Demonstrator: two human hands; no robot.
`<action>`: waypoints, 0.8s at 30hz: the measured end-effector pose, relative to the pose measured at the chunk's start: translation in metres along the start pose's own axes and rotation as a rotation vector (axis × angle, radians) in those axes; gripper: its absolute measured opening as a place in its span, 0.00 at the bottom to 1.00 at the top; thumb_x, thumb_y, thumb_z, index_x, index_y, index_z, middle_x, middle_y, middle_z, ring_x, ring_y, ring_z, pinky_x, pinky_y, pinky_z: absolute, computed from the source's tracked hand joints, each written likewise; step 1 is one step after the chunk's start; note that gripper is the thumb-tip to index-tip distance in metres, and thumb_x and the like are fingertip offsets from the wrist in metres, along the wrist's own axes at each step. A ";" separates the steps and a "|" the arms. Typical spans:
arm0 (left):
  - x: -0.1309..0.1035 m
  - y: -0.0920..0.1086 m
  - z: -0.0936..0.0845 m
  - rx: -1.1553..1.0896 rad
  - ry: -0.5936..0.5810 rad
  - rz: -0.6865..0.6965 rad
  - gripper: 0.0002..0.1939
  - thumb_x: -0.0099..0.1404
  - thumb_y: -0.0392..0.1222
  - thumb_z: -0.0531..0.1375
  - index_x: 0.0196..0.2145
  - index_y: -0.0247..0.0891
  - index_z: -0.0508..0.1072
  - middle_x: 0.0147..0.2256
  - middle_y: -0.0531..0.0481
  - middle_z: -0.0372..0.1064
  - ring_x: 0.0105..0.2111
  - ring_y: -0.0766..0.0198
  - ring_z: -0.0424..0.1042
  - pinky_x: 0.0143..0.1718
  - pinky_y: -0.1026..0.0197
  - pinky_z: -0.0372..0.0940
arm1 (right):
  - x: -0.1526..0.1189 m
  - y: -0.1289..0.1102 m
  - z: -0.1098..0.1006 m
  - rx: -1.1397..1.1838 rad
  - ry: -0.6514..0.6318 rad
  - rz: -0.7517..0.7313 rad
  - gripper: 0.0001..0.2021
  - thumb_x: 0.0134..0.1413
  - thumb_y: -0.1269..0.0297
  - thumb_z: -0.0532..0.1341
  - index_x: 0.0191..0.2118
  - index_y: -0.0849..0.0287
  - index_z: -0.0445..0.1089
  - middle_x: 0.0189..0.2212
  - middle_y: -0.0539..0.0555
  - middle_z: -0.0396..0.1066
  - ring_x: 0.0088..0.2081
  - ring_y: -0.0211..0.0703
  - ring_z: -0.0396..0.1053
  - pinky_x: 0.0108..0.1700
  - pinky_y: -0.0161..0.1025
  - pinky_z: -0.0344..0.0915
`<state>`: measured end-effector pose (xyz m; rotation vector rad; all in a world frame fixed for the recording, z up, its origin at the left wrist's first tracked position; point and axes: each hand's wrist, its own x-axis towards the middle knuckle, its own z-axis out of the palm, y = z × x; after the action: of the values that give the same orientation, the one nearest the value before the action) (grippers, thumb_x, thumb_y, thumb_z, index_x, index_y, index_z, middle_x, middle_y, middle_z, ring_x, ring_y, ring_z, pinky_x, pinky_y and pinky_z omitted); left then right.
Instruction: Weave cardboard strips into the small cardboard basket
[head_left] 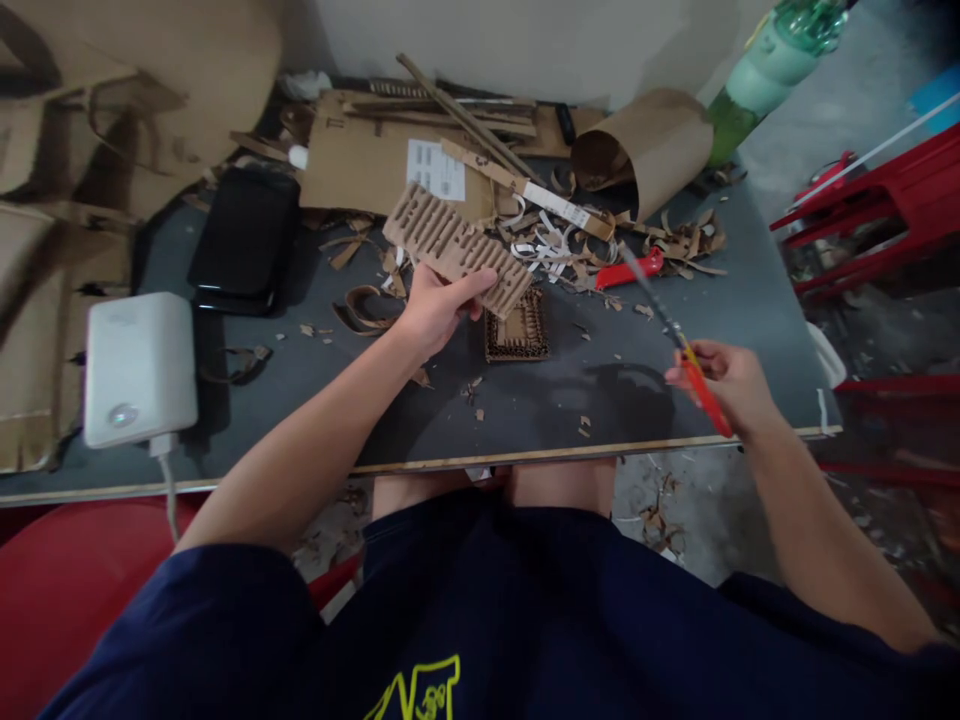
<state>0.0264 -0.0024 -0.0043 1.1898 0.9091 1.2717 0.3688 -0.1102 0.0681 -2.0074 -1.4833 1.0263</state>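
Note:
My left hand is closed on a strip of corrugated cardboard, thumb on top, with its ridges bare and partly torn. Just under the strip's right end, a small cardboard tray with thick corrugated walls rests on the table. Over the table's right side, my right hand grips scissors by their orange-and-yellow handles. Their blades point up and left, apart from the cardboard, and look closed together. A red-handled cutter lies beyond the blade tips among paper scraps.
Behind are flat cardboard pieces, a rolled brown paper tube and a green bottle. Shredded scraps litter the table. On the left sit a black case, a white device with a cable, and large cardboard sheets.

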 end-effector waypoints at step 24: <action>-0.004 0.022 0.008 -0.227 0.075 -0.108 0.31 0.29 0.51 0.80 0.24 0.36 0.68 0.21 0.58 0.67 0.17 0.75 0.63 0.09 0.73 0.53 | -0.025 -0.062 0.034 -0.235 -0.422 -0.210 0.22 0.57 0.42 0.58 0.46 0.55 0.63 0.32 0.51 0.64 0.29 0.39 0.59 0.34 0.41 0.60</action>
<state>0.0286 -0.0091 0.0183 0.9089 0.8470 1.3008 0.3007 -0.1159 0.0991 -1.8016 -2.0715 1.2892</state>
